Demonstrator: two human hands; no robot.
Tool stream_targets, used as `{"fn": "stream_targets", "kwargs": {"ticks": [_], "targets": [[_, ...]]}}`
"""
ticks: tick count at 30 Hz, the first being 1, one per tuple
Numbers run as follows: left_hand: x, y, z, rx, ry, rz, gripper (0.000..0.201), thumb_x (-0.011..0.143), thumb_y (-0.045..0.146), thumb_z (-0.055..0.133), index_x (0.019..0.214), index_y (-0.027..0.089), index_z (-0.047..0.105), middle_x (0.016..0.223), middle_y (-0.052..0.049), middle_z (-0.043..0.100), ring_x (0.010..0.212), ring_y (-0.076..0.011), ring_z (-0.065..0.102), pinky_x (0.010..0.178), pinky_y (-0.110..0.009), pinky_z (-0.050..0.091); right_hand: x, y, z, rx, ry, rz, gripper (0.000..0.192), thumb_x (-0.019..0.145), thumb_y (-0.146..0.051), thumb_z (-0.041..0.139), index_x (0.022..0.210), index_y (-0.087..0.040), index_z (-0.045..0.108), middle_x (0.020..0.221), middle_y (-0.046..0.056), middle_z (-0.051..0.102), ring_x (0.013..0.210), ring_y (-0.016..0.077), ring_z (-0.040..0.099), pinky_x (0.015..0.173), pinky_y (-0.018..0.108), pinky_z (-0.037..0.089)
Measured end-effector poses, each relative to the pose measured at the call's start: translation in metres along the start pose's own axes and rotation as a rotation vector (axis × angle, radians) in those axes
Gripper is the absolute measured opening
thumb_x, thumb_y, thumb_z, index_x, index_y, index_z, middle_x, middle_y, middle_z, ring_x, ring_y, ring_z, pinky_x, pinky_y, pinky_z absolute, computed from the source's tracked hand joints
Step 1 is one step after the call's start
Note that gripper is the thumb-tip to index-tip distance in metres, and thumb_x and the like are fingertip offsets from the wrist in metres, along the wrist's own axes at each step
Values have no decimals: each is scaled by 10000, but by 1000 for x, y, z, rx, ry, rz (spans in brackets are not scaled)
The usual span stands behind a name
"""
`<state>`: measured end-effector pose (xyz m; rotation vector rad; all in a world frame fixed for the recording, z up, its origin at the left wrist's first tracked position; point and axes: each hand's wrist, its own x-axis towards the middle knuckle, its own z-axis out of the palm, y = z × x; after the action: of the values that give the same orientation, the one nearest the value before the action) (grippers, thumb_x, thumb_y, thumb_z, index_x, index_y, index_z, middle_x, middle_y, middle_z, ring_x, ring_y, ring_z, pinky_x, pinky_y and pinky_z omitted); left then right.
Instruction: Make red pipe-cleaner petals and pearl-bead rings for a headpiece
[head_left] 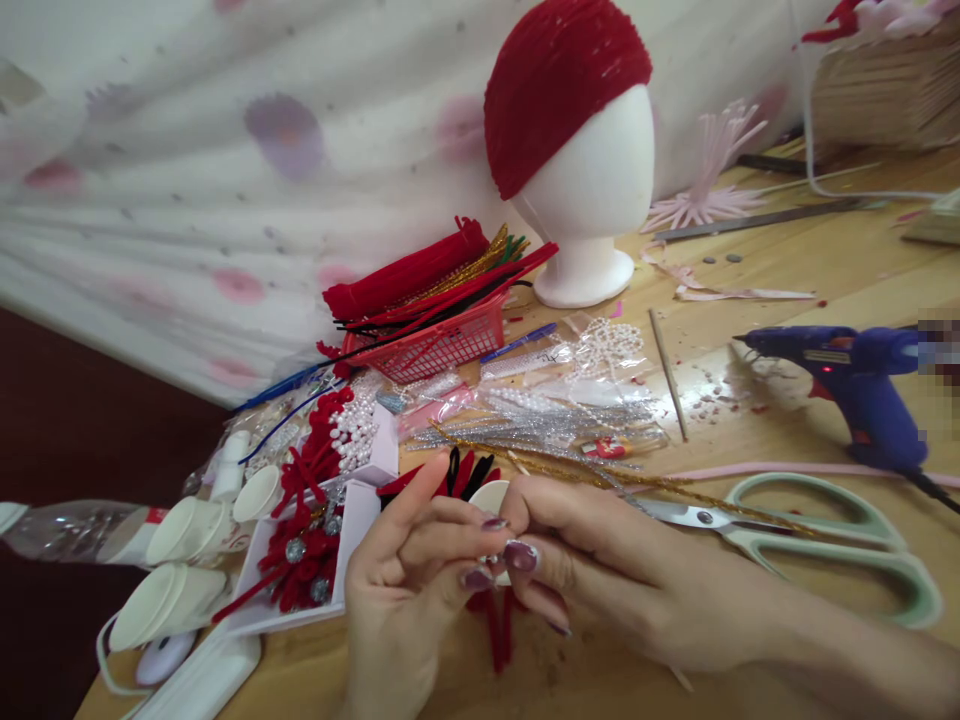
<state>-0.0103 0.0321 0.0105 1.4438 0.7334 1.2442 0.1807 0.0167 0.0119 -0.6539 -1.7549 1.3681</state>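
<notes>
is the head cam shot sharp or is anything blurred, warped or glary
Head view: even, soft light with faint shadows; the hands, left hand and right hand, are slightly soft, and what they pinch is hard to make out; a pixelated patch sits beside the glue gun; the wooden table tilts and bends toward the edges.

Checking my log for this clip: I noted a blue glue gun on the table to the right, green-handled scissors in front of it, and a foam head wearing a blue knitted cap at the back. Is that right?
One detail is off: the cap on the foam head is red, not blue, as the head view shows. The rest holds: the blue glue gun lies on the table to the right, with the green-handled scissors in front of it.
</notes>
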Motion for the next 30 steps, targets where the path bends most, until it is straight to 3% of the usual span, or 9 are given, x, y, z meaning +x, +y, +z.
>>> {"fn": "stream_targets", "kwargs": {"ticks": [7, 12, 19, 24, 30], "targets": [[4, 19, -4, 408, -74, 204, 600, 900, 52, 655, 1385, 394, 567, 1001, 90, 814, 1031, -73, 713, 933, -136, 555, -1, 2, -4, -108, -37, 28, 167, 1029, -157, 352, 914, -205, 464, 856, 4, 570, 772, 140, 523, 749, 285, 440], [8, 23, -7, 528, -186, 277, 583, 926, 62, 593, 1416, 373, 537, 1110, 78, 790, 1121, -73, 690, 1005, -144, 509, 1, -1, -2, -14, -20, 65, 179, 1038, -174, 340, 925, -201, 475, 854, 14, 559, 781, 152, 517, 773, 310, 447], [5, 17, -5, 522, -62, 222, 526, 914, 66, 638, 1335, 377, 598, 1011, 85, 812, 1035, -88, 733, 988, -162, 526, 3, 1, 2, 314, -43, 133, 71, 981, -180, 443, 1026, -180, 498, 841, 9, 557, 777, 154, 497, 781, 323, 399], [5, 9, -6, 637, 28, 330, 540, 876, 43, 664, 1319, 340, 579, 1018, 62, 810, 969, -117, 755, 981, -219, 543, 4, 7, 3, 487, 5, 126, 47, 984, -185, 476, 1010, -165, 510, 774, -17, 538, 692, 123, 461, 697, 280, 374], [12, 10, -6, 837, 32, 469, 231, 857, 89, 661, 936, 291, 742, 870, 12, 792, 940, -178, 745, 959, -286, 560, 4, 11, 5, 441, 70, 107, 205, 1032, -371, 512, 995, -170, 525, 748, -41, 499, 654, 111, 420, 643, 271, 330]]}}
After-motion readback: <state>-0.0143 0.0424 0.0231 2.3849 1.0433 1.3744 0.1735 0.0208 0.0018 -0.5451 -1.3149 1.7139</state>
